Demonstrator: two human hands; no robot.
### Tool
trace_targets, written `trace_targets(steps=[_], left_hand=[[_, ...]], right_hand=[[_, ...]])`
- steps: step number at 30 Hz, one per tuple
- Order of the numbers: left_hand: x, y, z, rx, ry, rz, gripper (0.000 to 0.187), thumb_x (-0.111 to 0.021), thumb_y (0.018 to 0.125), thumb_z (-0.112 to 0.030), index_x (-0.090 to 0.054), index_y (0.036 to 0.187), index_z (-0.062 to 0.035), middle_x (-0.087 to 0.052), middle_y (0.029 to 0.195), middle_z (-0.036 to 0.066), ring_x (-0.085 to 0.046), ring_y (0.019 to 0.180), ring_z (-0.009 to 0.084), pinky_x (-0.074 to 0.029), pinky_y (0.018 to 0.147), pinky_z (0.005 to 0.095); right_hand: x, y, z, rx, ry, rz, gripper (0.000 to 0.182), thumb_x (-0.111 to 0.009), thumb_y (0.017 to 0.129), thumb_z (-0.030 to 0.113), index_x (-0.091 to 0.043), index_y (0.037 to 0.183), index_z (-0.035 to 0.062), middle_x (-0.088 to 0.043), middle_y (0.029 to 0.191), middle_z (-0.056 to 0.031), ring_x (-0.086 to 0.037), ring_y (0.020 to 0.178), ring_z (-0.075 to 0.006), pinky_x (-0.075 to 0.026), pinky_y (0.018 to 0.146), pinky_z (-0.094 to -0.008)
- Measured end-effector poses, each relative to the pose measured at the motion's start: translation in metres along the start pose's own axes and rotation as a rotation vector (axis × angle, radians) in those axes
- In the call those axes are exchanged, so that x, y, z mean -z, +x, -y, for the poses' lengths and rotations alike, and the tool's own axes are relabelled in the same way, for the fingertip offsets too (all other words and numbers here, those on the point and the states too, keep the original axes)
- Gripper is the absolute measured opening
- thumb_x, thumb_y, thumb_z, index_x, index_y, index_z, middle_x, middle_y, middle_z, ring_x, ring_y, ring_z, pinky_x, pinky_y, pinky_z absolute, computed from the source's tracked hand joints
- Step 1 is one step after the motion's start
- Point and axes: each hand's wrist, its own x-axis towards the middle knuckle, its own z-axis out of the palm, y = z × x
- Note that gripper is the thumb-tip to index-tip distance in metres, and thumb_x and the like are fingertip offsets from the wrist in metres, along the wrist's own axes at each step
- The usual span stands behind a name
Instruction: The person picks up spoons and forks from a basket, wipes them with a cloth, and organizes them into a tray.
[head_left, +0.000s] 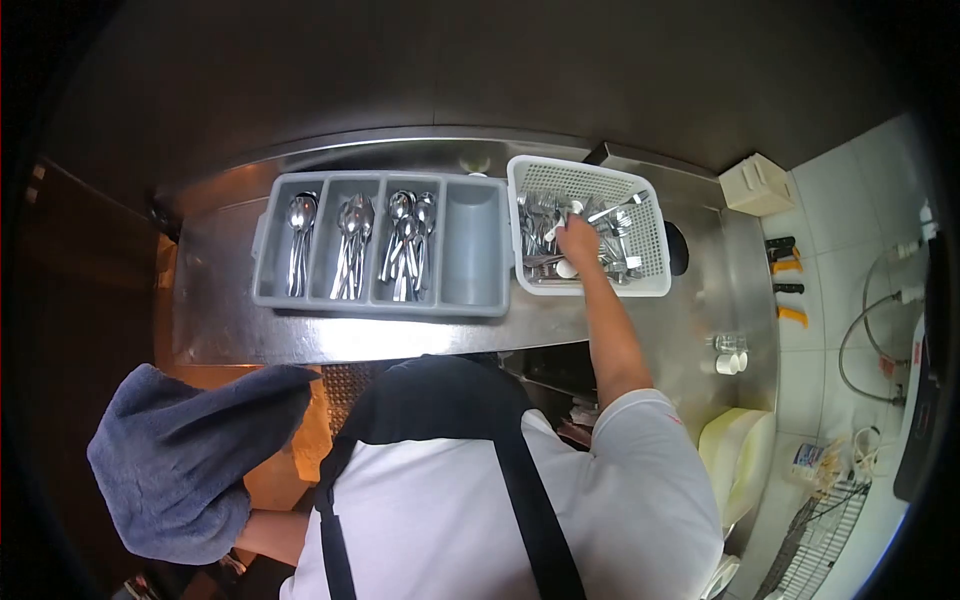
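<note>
One grey tray (472, 250) with four compartments and one white basket (655, 240) are seen on one bench (215, 270). Three bundles of spoons (300, 240) are held in three compartments, one bundle to each; the pieces overlap too closely to be counted. Several forks (623, 222), their number obscured, are mixed with other cutlery in the basket. One hand, the right (578, 240), is shown, and one blue-grey towel (190, 460) is counted at left. Two orange handles (793, 317), at least two black handles (789, 288), one beige box (757, 184) and one wire rack (815, 540) are visible at right.
</note>
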Motion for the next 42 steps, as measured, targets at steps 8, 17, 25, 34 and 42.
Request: trace_targets(steps=[8,17,25,34,42], left_hand=[[-0.024,-0.031,-0.018,0.057,0.008,0.023,0.043,-0.065,0.087,-0.022,-0.054,0.122,0.0006,-0.058,0.117,0.013,-0.059,0.103,0.023,-0.046,0.097,0.0347],[-0.031,-0.034,-0.024,0.044,-0.028,0.062,0.041,-0.063,0.088,-0.021,-0.054,0.121,0.0004,-0.058,0.116,0.013,-0.059,0.101,0.0232,-0.046,0.096,0.0356],[-0.03,-0.035,-0.02,0.057,-0.044,0.077,0.039,-0.061,0.088,-0.02,-0.053,0.121,0.0003,-0.057,0.115,0.014,-0.058,0.1,0.0235,-0.047,0.095,0.0363],[-0.035,-0.027,-0.011,0.042,-0.077,0.091,0.037,-0.06,0.089,-0.019,-0.053,0.12,0.0002,-0.057,0.114,0.014,-0.058,0.099,0.0237,-0.047,0.094,0.0371],[-0.029,-0.027,-0.002,0.077,-0.091,0.081,0.036,-0.058,0.089,-0.018,-0.053,0.119,0.0,-0.057,0.113,0.015,-0.058,0.098,0.0239,-0.047,0.093,0.0379]], right_hand=[[0.022,0.024,0.003,-0.323,0.28,-0.287,0.038,-0.052,0.087,0.032,-0.065,0.102,0.0001,-0.069,0.095,-0.0266,-0.066,0.092,-0.0445,-0.051,0.082,-0.0532],[-0.004,0.029,0.011,-0.04,-0.073,0.045,0.037,-0.056,0.084,0.03,-0.067,0.102,0.0,-0.07,0.096,-0.0246,-0.068,0.09,-0.0409,-0.054,0.081,-0.0484],[-0.005,0.042,0.003,-0.176,0.3,-0.36,0.03,-0.052,0.093,0.028,-0.059,0.1,0.0008,-0.07,0.083,-0.0218,-0.068,0.082,-0.0428,-0.053,0.076,-0.0492],[0.012,0.007,0.069,0.021,-0.068,0.295,0.058,-0.065,0.086,0.046,-0.06,0.115,-0.0045,-0.068,0.1,-0.026,-0.066,0.1,-0.0369,-0.052,0.088,-0.0465],[-0.02,-0.006,0.079,0.013,-0.189,0.005,0.064,-0.074,0.077,0.041,-0.052,0.117,-0.0046,-0.062,0.111,-0.0285,-0.058,0.109,-0.0394,-0.05,0.091,-0.0461]])
